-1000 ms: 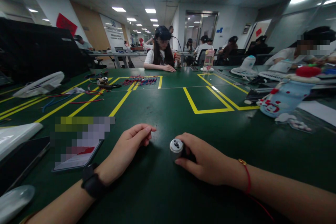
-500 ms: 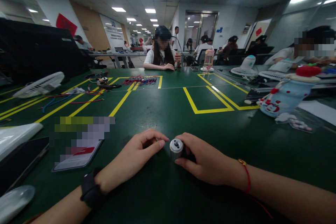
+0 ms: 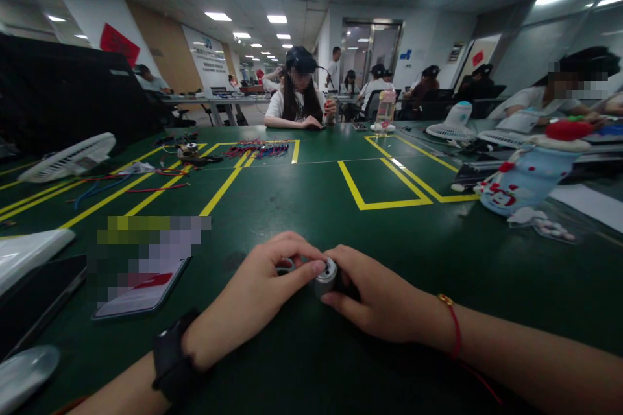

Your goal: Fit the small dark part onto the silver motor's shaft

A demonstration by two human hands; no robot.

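A small silver electric motor [image 3: 325,286] stands on the green table with its round end face up. My right hand [image 3: 377,292] is closed around its right side, thumb in front and fingers behind. My left hand [image 3: 280,275] reaches in from the left. Its thumb and index finger are pinched together on top of the motor, where the shaft is, and they cover the shaft. The other fingers of the left hand are curled and partly hidden. A dark gap shows between the right palm and the motor.
A phone [image 3: 146,295] lies left of my left arm, and a white mouse [image 3: 29,373] sits at the lower left. Bundled red and blue wires [image 3: 260,149] lie farther back. A blue cup [image 3: 528,178] stands at the right. Across the table sits a person [image 3: 296,100].
My left hand has moved right, from beside the motor onto its top, and its thumb and index finger have closed at the shaft. My right hand keeps its hold.
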